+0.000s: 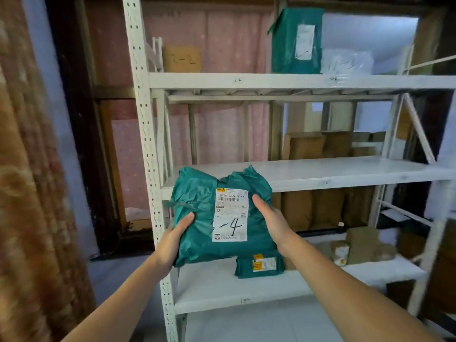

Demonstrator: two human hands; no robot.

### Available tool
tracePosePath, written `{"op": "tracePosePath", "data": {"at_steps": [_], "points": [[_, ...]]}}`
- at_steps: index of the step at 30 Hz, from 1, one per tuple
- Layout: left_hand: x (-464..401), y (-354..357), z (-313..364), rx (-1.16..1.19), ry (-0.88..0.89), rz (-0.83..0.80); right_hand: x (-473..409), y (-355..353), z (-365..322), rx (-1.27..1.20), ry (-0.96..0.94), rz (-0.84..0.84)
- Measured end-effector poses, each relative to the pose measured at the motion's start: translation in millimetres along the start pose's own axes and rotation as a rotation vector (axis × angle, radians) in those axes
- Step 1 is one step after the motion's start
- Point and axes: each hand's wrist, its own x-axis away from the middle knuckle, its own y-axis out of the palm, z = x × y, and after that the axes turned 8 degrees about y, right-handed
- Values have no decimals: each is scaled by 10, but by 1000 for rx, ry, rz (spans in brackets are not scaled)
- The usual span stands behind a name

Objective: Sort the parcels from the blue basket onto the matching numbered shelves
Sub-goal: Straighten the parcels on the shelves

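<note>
We hold the green parcel (222,215) marked 4 between left hand (172,238) and right hand (271,220) before the middle shelf (345,171), and next must find its matching number.

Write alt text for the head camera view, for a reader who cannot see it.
Two bare hands, left hand and right hand, hold a teal parcel with a label marked "-4" before a white metal rack. More teal and brown parcels sit on its shelves.
</note>
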Motion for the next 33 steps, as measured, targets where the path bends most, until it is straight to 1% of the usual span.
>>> {"op": "tracePosePath", "data": {"at_steps": [7,17,24,26,33], "points": [[6,1370,-378,14,-40,-135,625,-1290,-228,-42,-13,172],[-95,2919,-808,39,-101,-271,1114,-2704,-314,-104,-45,401],[-309,3699,-1286,43,-144,-349,1280,-3500,-339,-136,-62,531],[-393,3894,-1408,36,-163,-372,1274,-3718,-303,-124,-73,595],[-949,4457,-1792,1,-182,-429,975,-4292,-361,-143,-20,705]]}}
